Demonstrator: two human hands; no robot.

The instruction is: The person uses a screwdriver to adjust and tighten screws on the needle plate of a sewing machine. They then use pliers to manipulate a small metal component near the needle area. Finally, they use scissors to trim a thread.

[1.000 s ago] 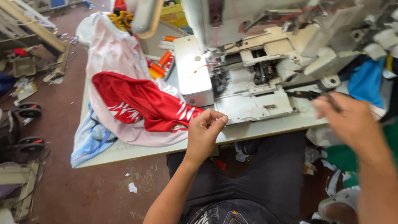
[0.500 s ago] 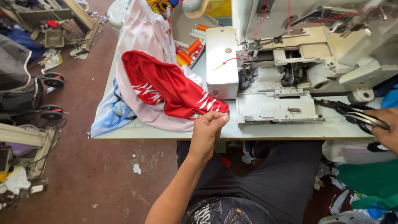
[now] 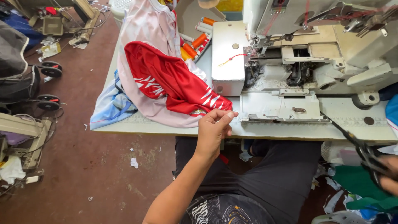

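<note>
My left hand [image 3: 214, 128] hovers at the front edge of the sewing table [image 3: 290, 133], fingers pinched together, right beside the near corner of a red garment with white stripes [image 3: 174, 81]; whether it grips the cloth I cannot tell. The red garment lies on top of a pale pink garment [image 3: 145, 29] and a light blue one [image 3: 108, 105]. My right hand [image 3: 387, 178] is at the frame's right edge, below table height, holding black scissors [image 3: 356, 143] whose blades point up toward the table. A white industrial sewing machine [image 3: 298, 62] stands behind.
Orange thread spools [image 3: 195, 43] lie behind the garments. Green and blue fabric [image 3: 360, 186] is piled on the floor at right. A wheeled cart [image 3: 25, 83] and scraps sit on the brown floor at left. My lap in dark trousers [image 3: 273, 182] is under the table.
My right hand with the scissors dropped from the table's right edge to below it. The left hand stayed at the red garment's corner. The camera view shifted closer.
</note>
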